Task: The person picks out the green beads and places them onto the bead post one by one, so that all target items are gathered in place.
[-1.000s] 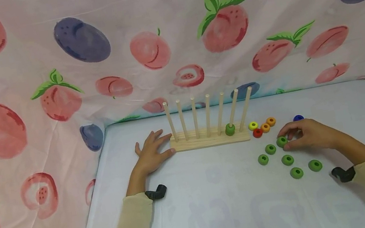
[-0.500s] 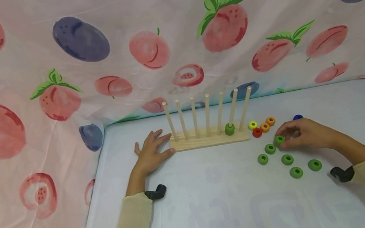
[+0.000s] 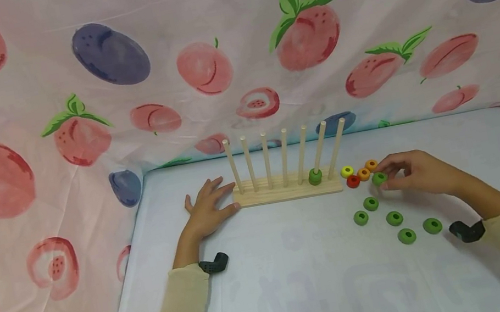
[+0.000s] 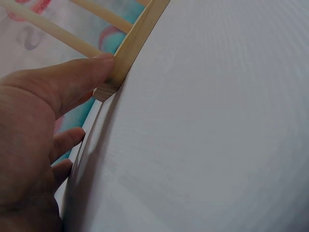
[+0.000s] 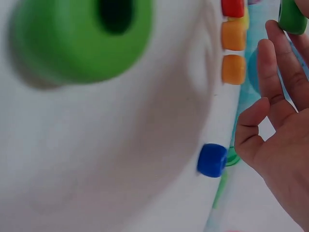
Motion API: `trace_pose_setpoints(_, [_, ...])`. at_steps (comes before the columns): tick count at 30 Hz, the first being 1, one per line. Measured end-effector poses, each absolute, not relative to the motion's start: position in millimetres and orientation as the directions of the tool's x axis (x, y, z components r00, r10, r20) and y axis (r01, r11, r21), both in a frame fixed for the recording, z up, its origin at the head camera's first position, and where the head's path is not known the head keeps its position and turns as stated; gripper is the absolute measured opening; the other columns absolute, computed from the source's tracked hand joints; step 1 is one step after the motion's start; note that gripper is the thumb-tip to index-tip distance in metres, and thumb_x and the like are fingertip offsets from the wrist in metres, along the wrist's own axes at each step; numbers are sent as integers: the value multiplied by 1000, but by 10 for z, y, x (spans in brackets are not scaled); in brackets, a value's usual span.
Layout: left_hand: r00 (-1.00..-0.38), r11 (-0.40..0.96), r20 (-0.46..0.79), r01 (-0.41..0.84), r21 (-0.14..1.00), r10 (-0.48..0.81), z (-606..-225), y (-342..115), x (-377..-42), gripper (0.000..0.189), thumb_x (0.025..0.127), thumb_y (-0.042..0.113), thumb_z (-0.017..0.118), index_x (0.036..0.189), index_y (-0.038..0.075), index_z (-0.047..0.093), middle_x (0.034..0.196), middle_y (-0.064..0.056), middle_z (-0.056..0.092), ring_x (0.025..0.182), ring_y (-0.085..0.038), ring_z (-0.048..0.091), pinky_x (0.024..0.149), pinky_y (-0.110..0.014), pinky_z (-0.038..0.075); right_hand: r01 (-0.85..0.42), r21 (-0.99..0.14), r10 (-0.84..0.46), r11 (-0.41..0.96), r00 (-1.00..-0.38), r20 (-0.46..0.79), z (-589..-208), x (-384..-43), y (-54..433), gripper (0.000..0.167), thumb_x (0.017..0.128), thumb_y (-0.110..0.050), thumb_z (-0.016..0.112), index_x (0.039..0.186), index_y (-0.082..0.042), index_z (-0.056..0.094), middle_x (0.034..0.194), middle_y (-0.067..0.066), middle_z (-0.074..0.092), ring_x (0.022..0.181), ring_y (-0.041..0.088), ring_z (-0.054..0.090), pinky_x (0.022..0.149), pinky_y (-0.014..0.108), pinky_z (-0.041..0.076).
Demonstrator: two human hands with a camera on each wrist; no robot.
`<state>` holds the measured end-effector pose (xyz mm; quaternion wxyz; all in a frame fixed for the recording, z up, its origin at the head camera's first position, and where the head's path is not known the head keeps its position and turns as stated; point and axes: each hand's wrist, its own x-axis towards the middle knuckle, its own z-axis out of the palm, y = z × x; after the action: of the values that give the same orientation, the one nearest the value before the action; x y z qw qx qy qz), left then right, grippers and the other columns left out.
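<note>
A wooden peg stand (image 3: 286,192) with a row of upright pegs sits at the back of the table. One green bead (image 3: 315,177) is threaded low on its second peg from the right. My left hand (image 3: 206,214) lies at the stand's left end, fingers spread, with thumb and index fingertips touching the base; the left wrist view shows the thumb (image 4: 87,77) against the wood. To the right of the stand, my right hand (image 3: 426,172) pinches another green bead (image 3: 379,178) between thumb and fingertips. The other fingers of that hand (image 5: 280,130) extend loosely in the right wrist view.
Several green beads (image 3: 394,218) lie loose in front of the right hand. By the stand's right end cluster a yellow bead (image 3: 346,172), a red bead (image 3: 353,181) and two orange beads (image 3: 364,174). A blue bead (image 5: 212,160) shows in the right wrist view. Fruit-print cloth hangs behind.
My right hand has lifted the pinched green bead and moved it away from me, toward the orange beads, covering the blue bead in the head view. The left hand has stayed in place.
</note>
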<state>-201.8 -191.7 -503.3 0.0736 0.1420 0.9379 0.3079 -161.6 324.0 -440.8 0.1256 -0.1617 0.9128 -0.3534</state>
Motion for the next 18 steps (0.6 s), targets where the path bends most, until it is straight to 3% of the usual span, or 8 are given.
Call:
trace_pose_setpoints(8, [-948,768,-47,225,599,314,-5028,-1916,-2016,63,91,53,70,148,32,54,168,0,31,160,-30,11,116,-72,-15,-240,-675,-378,698,-924,-62,-4285,-1664,3173,31,89,-22,81,118,-17,73,106,-1,72,93,5,60,72,24,47])
trace_pose_setpoints(18, [-950,766,-49,218,605,310,-5031,-1909,-2014,63,91,53,71,148,31,55,168,-1,31,160,-31,11,116,-71,-15,-239,-693,-338,680,-941,-6,-4071,-1715,3082,30,90,-22,80,119,-17,71,108,-1,71,97,4,60,75,24,47])
